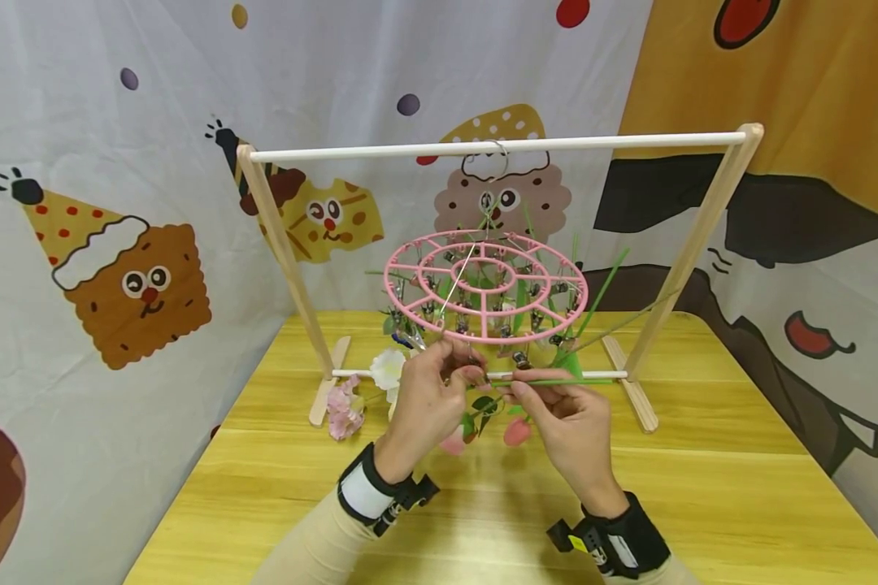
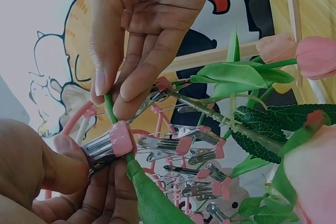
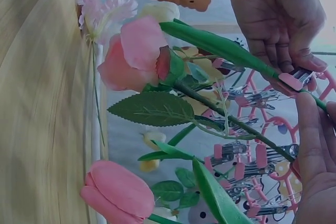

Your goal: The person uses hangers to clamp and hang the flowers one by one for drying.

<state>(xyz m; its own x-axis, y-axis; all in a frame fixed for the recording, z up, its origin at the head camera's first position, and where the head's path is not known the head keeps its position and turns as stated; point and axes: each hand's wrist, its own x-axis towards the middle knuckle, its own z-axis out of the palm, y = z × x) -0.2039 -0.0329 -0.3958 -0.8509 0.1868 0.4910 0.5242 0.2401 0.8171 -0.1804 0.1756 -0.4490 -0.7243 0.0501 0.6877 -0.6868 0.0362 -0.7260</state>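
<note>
My left hand (image 1: 432, 394) grips a metal clip (image 2: 107, 148) with pink tips, thumb on its handle. The clip's tips lie across a green artificial stem (image 2: 109, 107) with a long leaf (image 3: 220, 48). On the other side of the clip, my right hand (image 1: 567, 422) pinches the same stem between thumb and fingers. Just above both hands hangs a pink round clip hanger (image 1: 484, 339). A pink rose (image 3: 134, 56) and a pink tulip (image 3: 118, 190) hang upside down among its clips, close to the hands.
A wooden rack (image 1: 702, 227) with a white top bar (image 1: 351, 152) carries the hanger by its hook. On the wooden table (image 1: 278, 487), a light pink flower (image 1: 345, 408) lies left of the hands. A cartoon-printed cloth (image 1: 190, 97) stands behind.
</note>
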